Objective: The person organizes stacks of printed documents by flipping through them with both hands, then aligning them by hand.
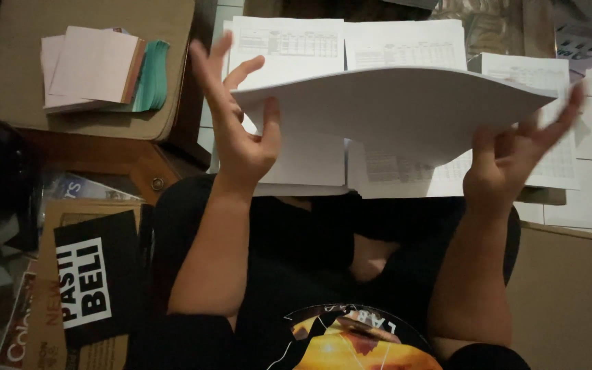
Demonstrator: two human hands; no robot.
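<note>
A thick, sagging stack of white printed paper sheets (385,109) is held up at both ends above the lap.

The left hand (241,127) grips its left edge, thumb beneath; the right hand (515,154) props the right end on spread fingers. Even support would stop the sag. Pink and green paper pads (97,68) lie left; loose printed sheets (289,44) lie beneath.

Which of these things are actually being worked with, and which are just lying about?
In hand:
- thick white paper stack, held up by the left hand and right hand
- printed table sheets spread beneath it

Lying about:
- pink and green paper pads on a tan cushion
- black-and-white printed cardboard
</note>
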